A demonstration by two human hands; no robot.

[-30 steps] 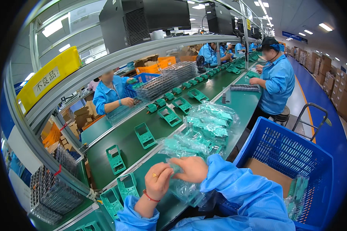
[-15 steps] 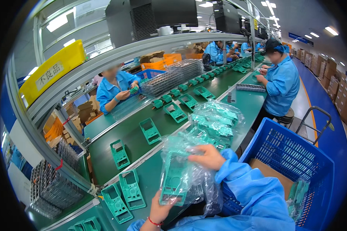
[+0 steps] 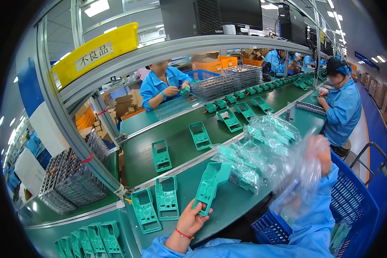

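My left hand [image 3: 192, 222] grips the lower end of a green plastic housing [image 3: 208, 189], held tilted over the near bench. A second green edge sticks out at its upper right; I cannot tell if two pieces are stacked. Off to the right, my right hand [image 3: 319, 150], blurred by motion, is closed on a crumpled clear plastic bag [image 3: 297, 174]. The bag hangs apart from the housing, above the blue crate. Two more housings [image 3: 145, 210] lie side by side left of my left hand. Bagged green housings [image 3: 249, 161] are heaped between my hands, farther back.
A green conveyor belt [image 3: 137, 150] carries spaced housings and smaller green parts. Several housings [image 3: 90, 241] stand in a row at lower left. The blue crate [image 3: 352, 202] is at my right. A metal frame post [image 3: 71, 129] rises at left. Two co-workers [image 3: 163, 88] sit nearby.
The clear bag has come off the housing and moved right with my right hand. My left hand still holds the housing, now bare. The whole view has shifted, with the scene sitting farther right.
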